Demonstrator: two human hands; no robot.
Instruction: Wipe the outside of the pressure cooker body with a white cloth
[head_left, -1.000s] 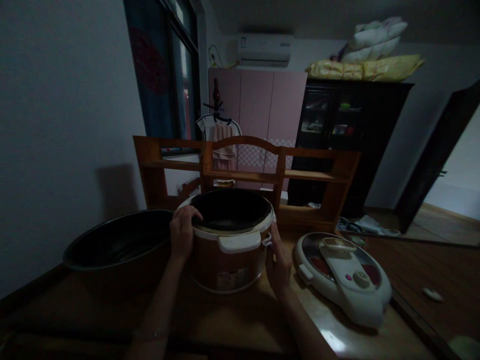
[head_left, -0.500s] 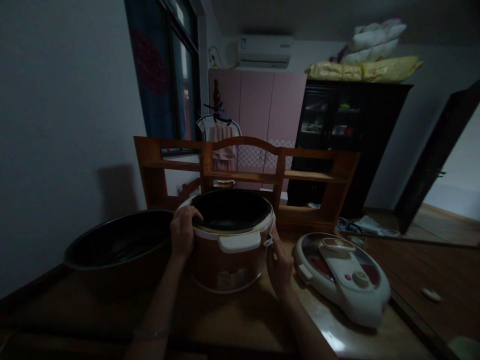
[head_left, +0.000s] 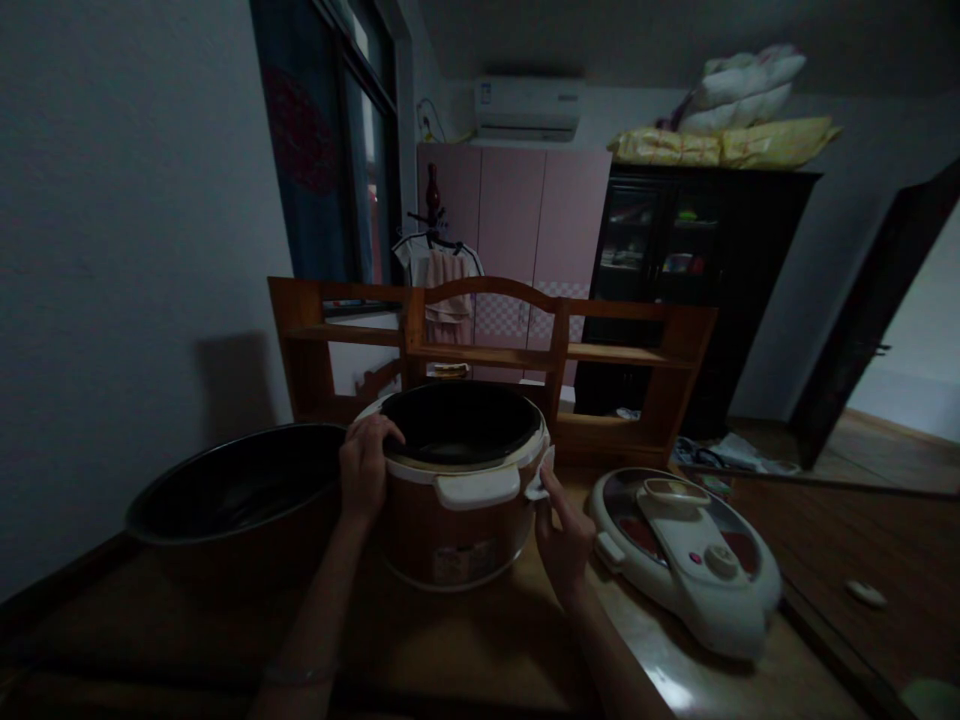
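A brown and white electric cooker body [head_left: 457,535] stands upright on the wooden table, lidless, its round opening dark inside. My left hand [head_left: 365,465] grips its white rim on the left, with the fingers curled over the edge. At the right side of the cooker, my right hand [head_left: 564,535] pinches a small white cloth or tissue [head_left: 540,478] against the outer wall just below the rim. A large dark pot [head_left: 240,490] sits to the left of my left hand. The detached white lid [head_left: 694,560], with a handle and a round knob, lies right of my right hand.
A low wooden shelf unit [head_left: 487,352] rises along the table's back edge, close behind the cooker. The wall [head_left: 150,250] is near on the left. Past the right table edge lies the brown floor [head_left: 847,545] with a small white object [head_left: 865,592] on it.
My right hand has shifted slightly outward and the white cloth shows more, spread up along the cooker's side. My left hand keeps its grip on the rim.
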